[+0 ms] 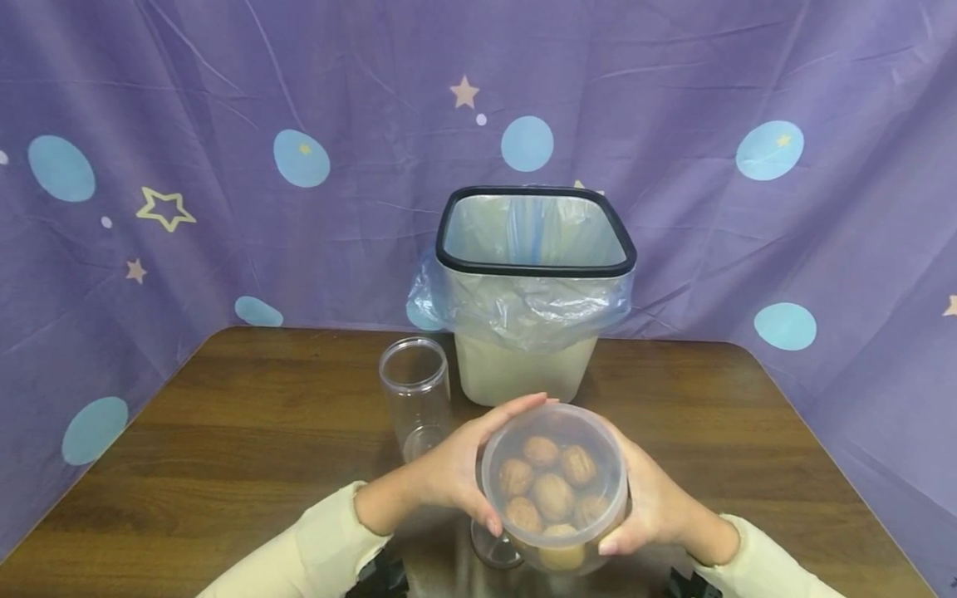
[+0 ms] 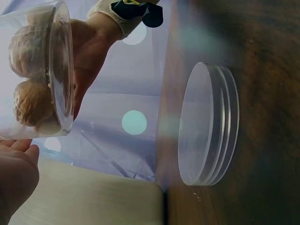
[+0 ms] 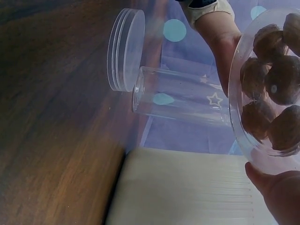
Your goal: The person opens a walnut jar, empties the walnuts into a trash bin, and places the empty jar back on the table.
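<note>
Both hands hold a clear round tub of walnuts (image 1: 557, 490) above the table's near side. My left hand (image 1: 459, 465) grips its left side, and my right hand (image 1: 646, 490) grips the right, thumbs toward the near edge. A hazy, translucent top lies over the walnuts in the head view. Below the tub, a shallow clear round lid (image 2: 206, 124) rests flat on the wood; the tub covers part of it in the head view. In the right wrist view, the underside of the tub (image 3: 258, 150) shows several walnuts through it.
A tall clear cylinder jar (image 1: 414, 390) stands upright left of the hands. Behind them is a cream bin (image 1: 523, 365) with a black rim and a bluish plastic liner (image 1: 534, 307). A purple patterned cloth (image 1: 374, 124) hangs behind the brown wooden table (image 1: 224, 432).
</note>
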Demonstrator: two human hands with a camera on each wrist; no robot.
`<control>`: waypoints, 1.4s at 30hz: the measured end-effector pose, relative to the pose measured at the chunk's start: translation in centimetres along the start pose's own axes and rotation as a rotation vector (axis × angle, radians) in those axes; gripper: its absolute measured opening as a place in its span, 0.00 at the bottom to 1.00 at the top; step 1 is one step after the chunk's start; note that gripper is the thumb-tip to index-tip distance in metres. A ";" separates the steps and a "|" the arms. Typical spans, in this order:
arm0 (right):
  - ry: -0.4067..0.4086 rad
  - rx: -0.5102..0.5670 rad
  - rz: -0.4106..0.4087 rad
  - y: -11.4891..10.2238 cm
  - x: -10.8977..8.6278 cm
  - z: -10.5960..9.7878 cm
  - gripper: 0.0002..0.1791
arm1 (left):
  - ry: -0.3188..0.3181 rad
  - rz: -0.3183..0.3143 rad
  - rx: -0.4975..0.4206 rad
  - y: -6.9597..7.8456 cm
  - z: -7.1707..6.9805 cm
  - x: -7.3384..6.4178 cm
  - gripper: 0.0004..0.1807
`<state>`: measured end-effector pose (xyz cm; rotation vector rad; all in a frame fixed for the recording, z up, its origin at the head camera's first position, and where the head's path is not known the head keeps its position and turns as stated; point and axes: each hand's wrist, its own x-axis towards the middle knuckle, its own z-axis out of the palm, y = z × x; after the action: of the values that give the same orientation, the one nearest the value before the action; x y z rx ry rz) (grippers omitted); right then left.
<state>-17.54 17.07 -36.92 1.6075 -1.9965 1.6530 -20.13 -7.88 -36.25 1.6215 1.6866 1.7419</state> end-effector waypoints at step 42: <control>0.214 -0.186 0.082 0.3 -0.2 0.7 0.62 | 0.305 -0.051 0.038 -0.8 1.6 -0.7 0.60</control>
<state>-17.29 16.66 -37.51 1.2470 -2.0596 1.5385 -19.04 -7.31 -37.70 1.3680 1.8820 2.0261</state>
